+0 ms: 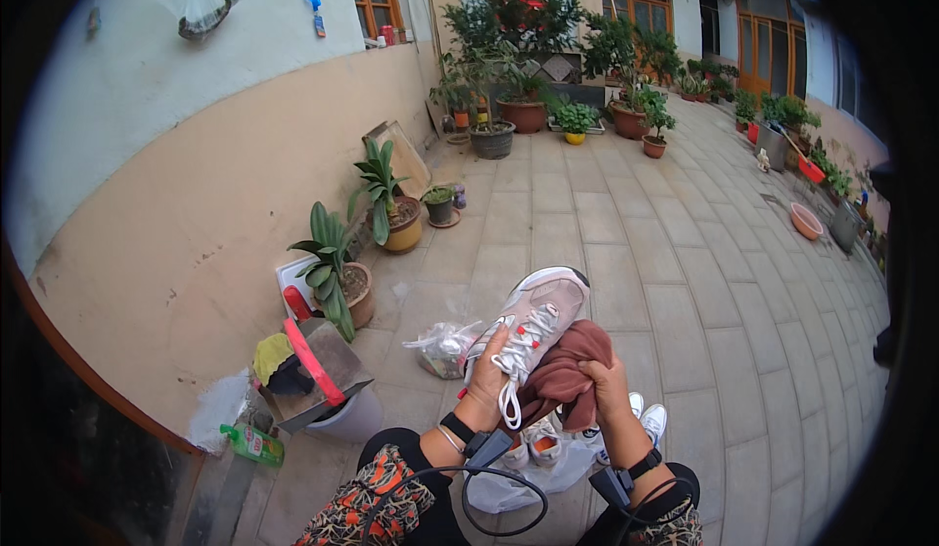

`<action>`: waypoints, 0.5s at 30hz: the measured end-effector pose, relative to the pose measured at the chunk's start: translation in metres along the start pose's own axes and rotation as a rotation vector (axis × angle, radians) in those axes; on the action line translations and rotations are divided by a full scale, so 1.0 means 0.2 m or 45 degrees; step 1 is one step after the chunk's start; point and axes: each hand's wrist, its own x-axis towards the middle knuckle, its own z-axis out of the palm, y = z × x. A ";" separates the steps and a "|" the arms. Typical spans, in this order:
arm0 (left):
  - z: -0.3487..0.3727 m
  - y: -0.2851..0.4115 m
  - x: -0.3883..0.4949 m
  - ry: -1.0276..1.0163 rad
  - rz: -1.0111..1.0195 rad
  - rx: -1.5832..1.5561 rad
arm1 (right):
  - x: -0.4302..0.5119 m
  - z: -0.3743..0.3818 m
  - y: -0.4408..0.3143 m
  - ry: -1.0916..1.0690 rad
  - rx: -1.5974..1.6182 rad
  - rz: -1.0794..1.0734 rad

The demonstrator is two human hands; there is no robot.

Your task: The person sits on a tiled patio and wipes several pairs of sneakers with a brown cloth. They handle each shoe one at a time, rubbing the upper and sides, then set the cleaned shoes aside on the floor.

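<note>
My left hand (490,371) grips a pale pink and white sneaker (546,304) by its side, toe pointing away and laces hanging loose. In my right hand (606,381) is a bunched brown cloth (565,373), which lies against the sneaker's right side. Below my hands, a pair of white shoes with orange insoles (544,449) sits by a clear plastic sheet or bag (543,483). More white shoes (652,423) stand to the right, partly hidden by my right forearm. A tied clear plastic bag (442,351) with things inside rests on the paving just left of the sneaker.
At left stands a grey bucket (352,417) with a metal dustpan (323,359) with a red handle over it. A green bottle (253,445) lies nearby. Potted plants (402,227) line the wall (220,172). A pink basin (807,221) sits on the paving (682,274) at right.
</note>
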 end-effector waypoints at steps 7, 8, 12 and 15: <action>-0.04 -0.07 0.04 -0.003 0.029 -0.080 | -0.07 0.11 -0.05 -0.005 -0.797 -0.749; -0.04 -0.10 0.02 -0.012 -0.055 -0.097 | -0.11 0.14 -0.01 -0.080 -1.114 -0.884; -0.05 -0.18 -0.04 -0.064 -0.186 -0.030 | -0.09 0.13 0.03 -0.081 -1.558 -1.086; -0.04 -0.19 -0.06 -0.128 -0.225 -0.030 | 0.06 -0.02 -0.03 0.255 -1.579 -0.843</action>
